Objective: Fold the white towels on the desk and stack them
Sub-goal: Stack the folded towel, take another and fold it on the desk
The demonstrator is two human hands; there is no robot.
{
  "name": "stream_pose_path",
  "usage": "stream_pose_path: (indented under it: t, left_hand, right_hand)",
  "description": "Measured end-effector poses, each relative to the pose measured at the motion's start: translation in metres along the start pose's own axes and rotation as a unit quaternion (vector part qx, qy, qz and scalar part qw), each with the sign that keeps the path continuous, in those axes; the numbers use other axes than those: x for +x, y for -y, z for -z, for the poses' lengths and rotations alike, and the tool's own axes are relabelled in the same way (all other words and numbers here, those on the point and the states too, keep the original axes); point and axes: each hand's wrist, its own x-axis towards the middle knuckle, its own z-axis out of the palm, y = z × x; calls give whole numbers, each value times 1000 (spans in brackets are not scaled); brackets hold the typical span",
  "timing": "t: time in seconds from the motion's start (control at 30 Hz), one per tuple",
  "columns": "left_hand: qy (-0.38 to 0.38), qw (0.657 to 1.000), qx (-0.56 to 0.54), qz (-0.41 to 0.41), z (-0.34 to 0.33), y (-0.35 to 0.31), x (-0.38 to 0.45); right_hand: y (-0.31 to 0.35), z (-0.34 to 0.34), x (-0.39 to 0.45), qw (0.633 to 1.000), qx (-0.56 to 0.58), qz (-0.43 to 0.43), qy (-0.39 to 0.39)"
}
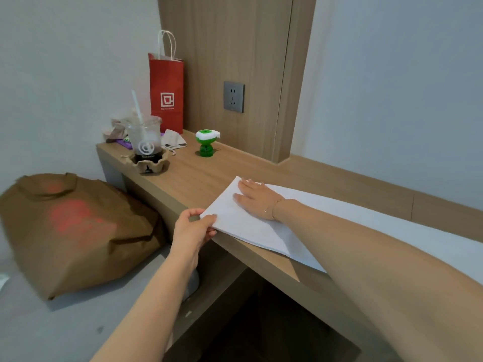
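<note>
A white towel (251, 228) lies flat along the wooden desk (198, 176), its near left corner reaching the desk's front edge. My right hand (254, 197) rests flat on the towel's left end, fingers straight, pressing it down. My left hand (194, 228) pinches the towel's near left corner at the desk edge, thumb on top. The towel runs on to the right under my right forearm; its far end is out of view.
At the desk's left end stand an iced drink cup (145, 139) in a cardboard holder, a red paper bag (166, 92), crumpled cloth (173, 142) and a green bottle (206, 143). A wall socket (234, 96) sits behind. A brown bag (75, 228) lies on the grey surface at left.
</note>
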Motion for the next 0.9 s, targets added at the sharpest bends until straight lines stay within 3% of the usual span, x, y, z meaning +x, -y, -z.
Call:
stream_pose_path:
  t: [0.17, 0.27, 0.47, 0.6, 0.73, 0.9]
  left_hand:
    - [23, 991, -84, 103, -1, -33, -13]
    - [78, 979, -153, 105, -20, -60, -30]
    - [172, 983, -67, -7, -98, -92, -88]
    - [236, 967, 4, -92, -152, -91, -132]
    - [300, 927, 114, -194, -204, -54, -186]
    - [300, 839, 324, -319, -233, 30, -238]
  right_hand:
    - [-20, 22, -74, 998, -1, 23, -60]
    - [-52, 32, -140, 995, 55, 3, -82]
    - [-111, 31, -260, 986, 103, -69, -114]
    - [-141, 35, -319, 957, 216, -105, -161]
    - [-171, 47, -366, 935, 250, -137, -212]
    - [-196, 41, -385, 892, 342, -215, -202]
